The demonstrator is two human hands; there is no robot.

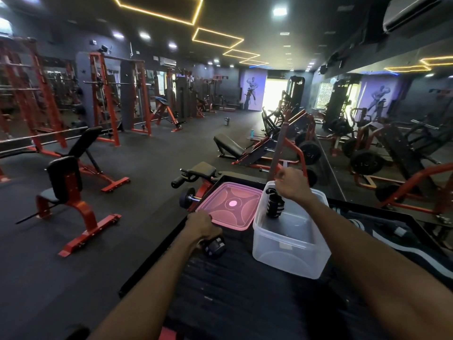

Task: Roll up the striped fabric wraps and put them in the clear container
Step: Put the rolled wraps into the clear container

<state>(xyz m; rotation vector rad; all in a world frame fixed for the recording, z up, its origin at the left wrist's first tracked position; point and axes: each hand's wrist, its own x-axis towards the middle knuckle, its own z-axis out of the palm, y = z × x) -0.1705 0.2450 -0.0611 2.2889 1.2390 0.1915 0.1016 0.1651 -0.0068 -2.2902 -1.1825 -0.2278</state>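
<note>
Placing step: right hand [290,184] lowers a rolled wrap [275,203] into the clear container [289,244], fingers pinching it; left hand [202,225] grips a second roll [215,246], next to go in.

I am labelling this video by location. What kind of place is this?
Almost certainly a gym. Red and black weight benches stand on the dark floor, red racks line the left wall, and a dumbbell lies near the pink lid.

Left arm: bare forearm rising from the bottom edge toward frame centre.
Left hand [199,225]: knuckles up, fingers curled in a grip.
Right arm: enters lower right, stretched toward centre.
Right hand [291,184]: raised, fingers pinched, wrist bent downward.
</note>
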